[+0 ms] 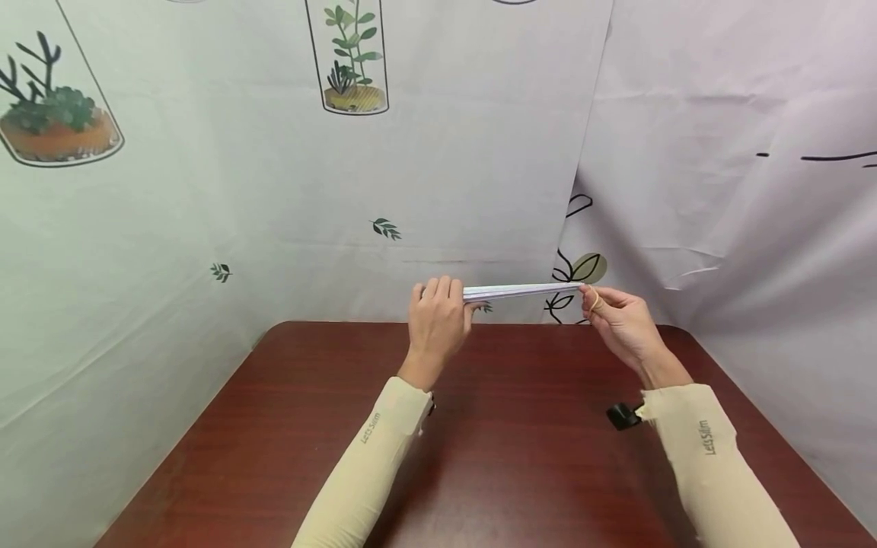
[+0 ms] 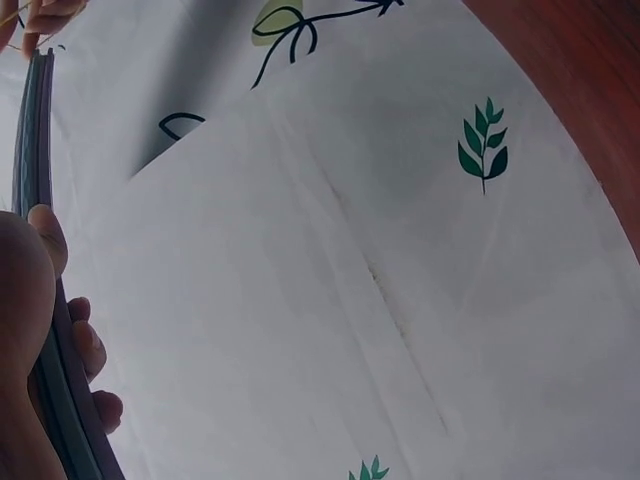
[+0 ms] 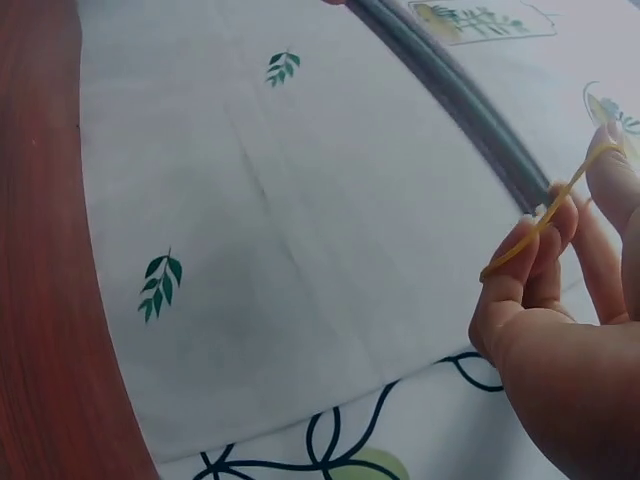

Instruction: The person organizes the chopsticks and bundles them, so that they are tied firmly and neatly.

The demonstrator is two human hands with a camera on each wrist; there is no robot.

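My left hand (image 1: 437, 318) grips one end of a long, thin layered bundle (image 1: 524, 291), pale like folded paper, held level above the table's far edge. In the left wrist view, the thumb lies along the bundle (image 2: 36, 140) and fingertips curl round its other side. At the bundle's right end is my right hand (image 1: 625, 326), holding a yellow rubber band (image 1: 597, 300). The right wrist view has the rubber band (image 3: 558, 207) stretched between finger and thumb, crossing just at the tip of the bundle (image 3: 455, 90).
A dark red-brown table (image 1: 507, 457) with rounded far corners lies below both hands. White cloth (image 1: 288, 175) printed with plants hangs behind and at both sides. A small black device (image 1: 622, 416) sticks out from the right cuff.
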